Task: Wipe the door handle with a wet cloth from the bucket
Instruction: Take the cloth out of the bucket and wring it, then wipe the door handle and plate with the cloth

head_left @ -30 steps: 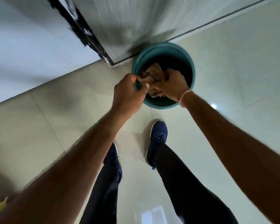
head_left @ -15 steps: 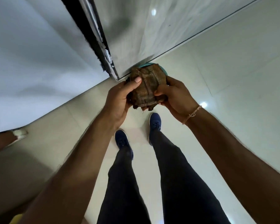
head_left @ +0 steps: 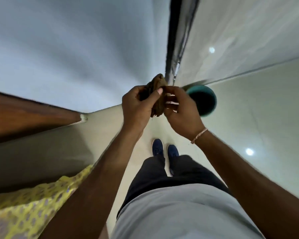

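A brown wet cloth (head_left: 158,83) is bunched between both hands at chest height. My left hand (head_left: 136,106) grips its left side, thumb pressed on the front. My right hand (head_left: 181,109) pinches its right side with the fingers. The teal bucket (head_left: 207,99) stands on the floor to the right, just behind my right hand, partly hidden by it. The door's dark edge (head_left: 173,40) rises straight ahead above the cloth. No door handle is in view.
A pale wall (head_left: 76,49) fills the upper left. A glossy light panel (head_left: 240,31) stands to the right of the door's edge. A brown wooden piece (head_left: 33,112) juts in from the left. Yellow patterned fabric (head_left: 24,209) lies at the lower left. My blue shoes (head_left: 164,150) stand on pale tiles.
Both hands lifted the cloth out of the bucket and rose with it. I stood up and the view turned left, so the bucket now sits to the right of the hands.
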`<state>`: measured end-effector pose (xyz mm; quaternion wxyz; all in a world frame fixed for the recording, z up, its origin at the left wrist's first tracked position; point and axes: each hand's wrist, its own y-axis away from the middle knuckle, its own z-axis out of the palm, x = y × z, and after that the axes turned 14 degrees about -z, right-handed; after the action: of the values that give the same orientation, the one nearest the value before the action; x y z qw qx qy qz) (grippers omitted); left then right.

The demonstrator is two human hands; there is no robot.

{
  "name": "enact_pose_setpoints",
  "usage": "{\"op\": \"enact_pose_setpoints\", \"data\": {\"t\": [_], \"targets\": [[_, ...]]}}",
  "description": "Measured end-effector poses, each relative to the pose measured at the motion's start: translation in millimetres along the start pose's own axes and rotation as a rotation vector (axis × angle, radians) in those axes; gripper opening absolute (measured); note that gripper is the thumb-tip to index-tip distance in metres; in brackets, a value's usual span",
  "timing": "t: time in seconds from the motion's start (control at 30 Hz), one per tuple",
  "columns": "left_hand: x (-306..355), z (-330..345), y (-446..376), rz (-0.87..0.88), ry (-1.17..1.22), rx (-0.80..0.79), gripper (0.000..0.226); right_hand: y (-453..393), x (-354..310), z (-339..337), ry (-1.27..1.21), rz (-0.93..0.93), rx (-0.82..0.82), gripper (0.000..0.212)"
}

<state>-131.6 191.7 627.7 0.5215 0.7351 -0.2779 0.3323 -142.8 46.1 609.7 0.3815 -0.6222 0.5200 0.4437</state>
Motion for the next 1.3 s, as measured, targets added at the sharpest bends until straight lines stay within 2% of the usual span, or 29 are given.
{"op": "enact_pose_setpoints", "data": {"t": [0.07,0.13,0.27,0.37,0.43,0.57,0.67,0.87,0.97,1.03,1.1,1.2,1.3], "targets": [[5,-19,16,0.018,0.036,0.08,0.026,-4,-16,16,-0.078,-0.012,-0.083,0.055],[6,-42,36,0.03,0.081,0.149,0.04,-9,-34,30,-0.176,-0.002,-0.166,0.056],[5,-94,73,0.035,0.173,0.232,0.061,-16,-74,68,-0.257,-0.015,-0.277,0.035],[0,-137,89,0.035,0.184,0.294,0.078,-16,-103,112,-0.278,0.014,-0.317,0.029],[-6,-165,93,0.017,0.174,0.315,0.086,-16,-120,144,-0.339,0.09,-0.352,0.022],[-23,-228,94,-0.038,0.178,0.374,0.1,-17,-153,211,-0.561,0.357,-0.427,0.028],[-33,-284,90,-0.016,0.202,0.406,0.11,-22,-173,267,-0.596,0.397,-0.442,0.022],[-48,-403,66,0.126,0.273,0.548,0.064,-41,-214,369,-0.662,0.452,-0.356,0.035],[-50,-454,50,0.185,0.207,0.606,0.041,-52,-230,397,-0.695,0.459,-0.305,0.035],[-47,-482,34,0.194,0.131,0.604,0.03,-62,-239,410,-0.698,0.417,-0.308,0.047],[-41,-503,20,0.196,0.073,0.605,0.016,-71,-248,418,-0.615,0.325,-0.294,0.05],[-24,-524,-2,0.235,-0.004,0.629,0.027,-91,-264,428,-0.396,0.114,-0.217,0.042],[-10,-539,-25,0.303,-0.102,0.65,0.033,-110,-283,437,-0.093,-0.203,-0.169,0.03]]}}
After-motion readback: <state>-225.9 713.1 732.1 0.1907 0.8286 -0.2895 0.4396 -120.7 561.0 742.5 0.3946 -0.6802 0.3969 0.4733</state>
